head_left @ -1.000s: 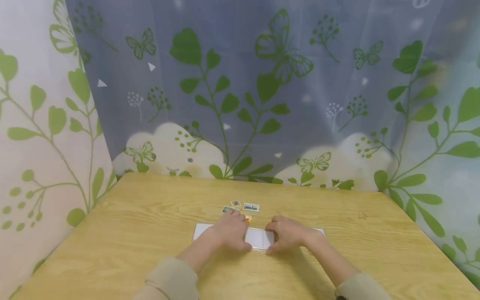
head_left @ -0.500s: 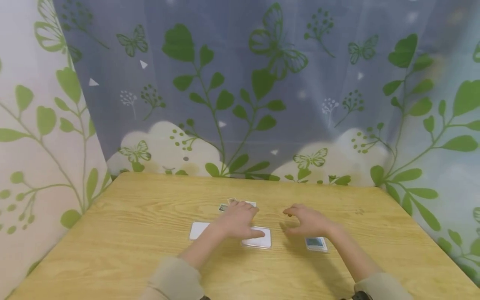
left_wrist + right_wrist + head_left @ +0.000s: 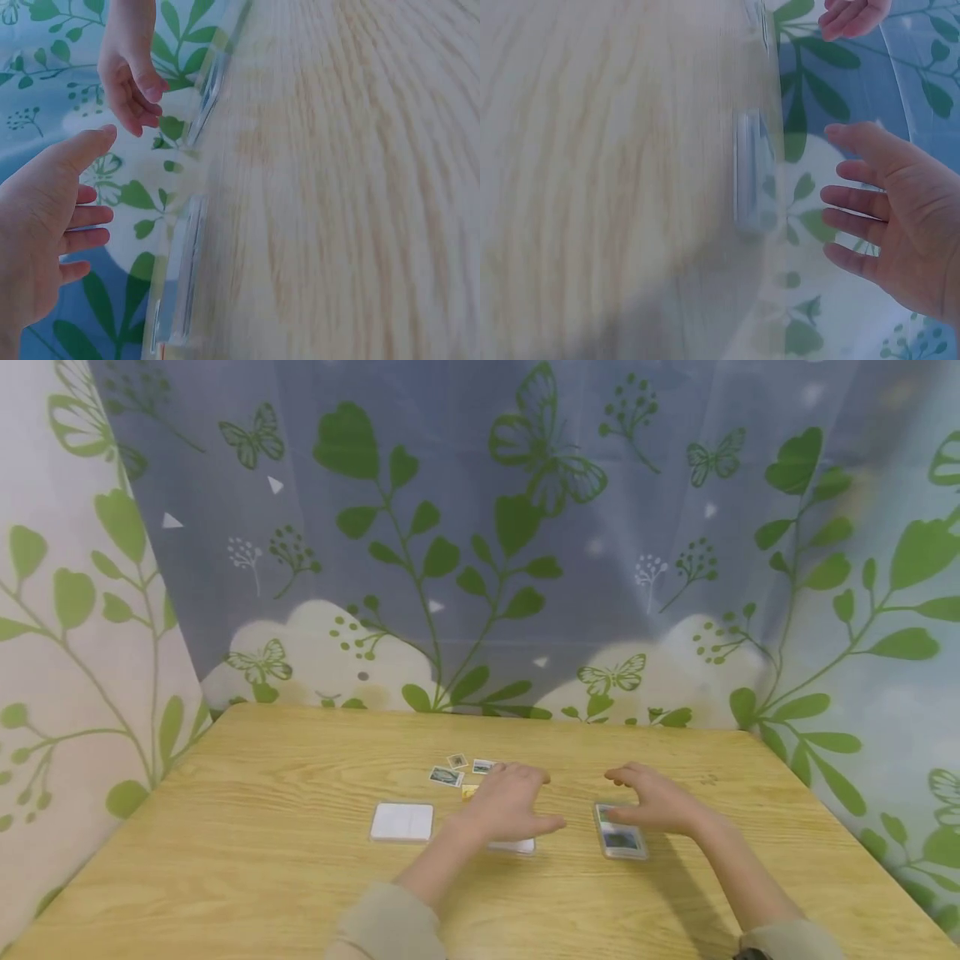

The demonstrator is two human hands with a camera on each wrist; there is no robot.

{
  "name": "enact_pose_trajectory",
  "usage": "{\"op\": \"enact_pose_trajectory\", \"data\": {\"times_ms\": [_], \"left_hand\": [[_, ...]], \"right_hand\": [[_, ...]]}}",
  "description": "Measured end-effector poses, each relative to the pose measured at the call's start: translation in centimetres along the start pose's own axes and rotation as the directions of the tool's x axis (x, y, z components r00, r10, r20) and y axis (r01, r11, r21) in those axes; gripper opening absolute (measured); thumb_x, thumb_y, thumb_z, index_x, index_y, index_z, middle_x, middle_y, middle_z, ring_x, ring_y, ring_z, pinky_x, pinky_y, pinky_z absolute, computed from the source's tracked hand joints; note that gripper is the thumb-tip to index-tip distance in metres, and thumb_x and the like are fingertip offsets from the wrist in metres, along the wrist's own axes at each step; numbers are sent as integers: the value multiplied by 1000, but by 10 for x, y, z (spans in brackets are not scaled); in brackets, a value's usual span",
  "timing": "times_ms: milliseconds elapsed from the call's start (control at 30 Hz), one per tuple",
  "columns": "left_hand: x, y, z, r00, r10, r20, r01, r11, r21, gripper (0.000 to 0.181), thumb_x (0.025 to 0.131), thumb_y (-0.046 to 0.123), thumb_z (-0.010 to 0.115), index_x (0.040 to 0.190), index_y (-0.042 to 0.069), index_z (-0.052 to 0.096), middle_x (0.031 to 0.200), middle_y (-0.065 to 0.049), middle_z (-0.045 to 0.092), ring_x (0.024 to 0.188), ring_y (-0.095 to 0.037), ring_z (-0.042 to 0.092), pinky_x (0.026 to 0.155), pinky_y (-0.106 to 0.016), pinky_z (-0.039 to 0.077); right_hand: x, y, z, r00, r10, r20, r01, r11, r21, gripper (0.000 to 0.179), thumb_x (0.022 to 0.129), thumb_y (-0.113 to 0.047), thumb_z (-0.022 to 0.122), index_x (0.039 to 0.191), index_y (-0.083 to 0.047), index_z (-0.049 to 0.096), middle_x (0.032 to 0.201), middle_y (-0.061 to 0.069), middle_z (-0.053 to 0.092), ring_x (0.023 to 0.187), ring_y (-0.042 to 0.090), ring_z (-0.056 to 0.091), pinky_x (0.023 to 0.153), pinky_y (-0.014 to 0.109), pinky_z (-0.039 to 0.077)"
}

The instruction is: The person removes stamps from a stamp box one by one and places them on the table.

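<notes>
My left hand (image 3: 504, 806) hovers over the middle flat clear case (image 3: 513, 846), hiding most of it. Its fingers are extended with the thumb apart, and nothing is in it. Likewise holding nothing, my right hand (image 3: 660, 802) hangs above the right case (image 3: 621, 841), which shows blue and green pictures under its clear cover. A third case (image 3: 402, 823), with a white inside, lies at the left. Both wrist views show the hands raised off the table; the right wrist view has my right hand (image 3: 907, 217) beside a thin transparent case (image 3: 751, 172).
Behind the cases lie several small stamp-like pictures: a green-grey one (image 3: 446, 776), a small brown one (image 3: 457, 762), one partly behind my left hand (image 3: 482, 766) and a yellow one (image 3: 469, 792). The wooden table (image 3: 300, 877) ends at a leaf-patterned curtain (image 3: 420, 568).
Both hands have lifted from the middle case and moved apart, drifting to the right. The left and right cases and the stamp-like pictures are more exposed. The head view has turned slightly right.
</notes>
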State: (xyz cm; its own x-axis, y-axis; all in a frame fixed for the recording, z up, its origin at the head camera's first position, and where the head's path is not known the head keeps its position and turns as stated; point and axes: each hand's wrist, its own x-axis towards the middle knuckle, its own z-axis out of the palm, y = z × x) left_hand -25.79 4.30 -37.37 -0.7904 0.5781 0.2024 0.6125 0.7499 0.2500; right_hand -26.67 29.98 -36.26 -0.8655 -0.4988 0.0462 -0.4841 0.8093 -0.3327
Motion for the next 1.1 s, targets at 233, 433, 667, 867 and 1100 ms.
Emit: {"op": "enact_pose_trajectory", "data": {"times_ms": [233,433,667,867,1100], "left_hand": [[9,14,17,999,-21,40,21,1000,9,72,80,59,58,132,10,48,130,-3,52,122,-22,44,103,-40,31],[16,26,29,999,-21,41,19,998,57,75,79,62,57,132,9,48,131,-4,52,123,-21,44,104,-40,31],[27,38,37,996,-68,55,69,998,-8,81,77,64,59,135,10,45,134,-4,49,124,-21,43,105,-39,29],[34,48,47,995,-92,50,90,996,28,88,74,68,58,137,10,41,137,-3,46,126,-20,40,106,-40,28],[41,57,54,991,-117,63,108,984,141,98,66,77,56,136,10,40,137,-3,44,127,-20,38,108,-41,24]], "right_hand": [[-11,11,0,1000,22,-14,-22,1000,-17,61,80,-32,70,126,3,50,123,21,50,112,41,47,87,54,43],[-17,15,0,999,-17,-42,15,998,-57,61,78,-31,73,123,4,52,121,22,51,111,42,48,85,54,44],[-19,20,1,999,-22,-42,18,996,-90,62,78,-34,72,122,4,52,120,21,52,110,42,49,86,54,44],[-22,21,1,998,-31,-47,27,995,-94,60,79,-35,70,122,4,52,119,20,54,109,41,49,86,53,44],[-24,18,-2,999,-34,-41,30,995,-98,59,83,-38,66,122,4,53,118,20,54,109,41,50,87,53,43]]}}
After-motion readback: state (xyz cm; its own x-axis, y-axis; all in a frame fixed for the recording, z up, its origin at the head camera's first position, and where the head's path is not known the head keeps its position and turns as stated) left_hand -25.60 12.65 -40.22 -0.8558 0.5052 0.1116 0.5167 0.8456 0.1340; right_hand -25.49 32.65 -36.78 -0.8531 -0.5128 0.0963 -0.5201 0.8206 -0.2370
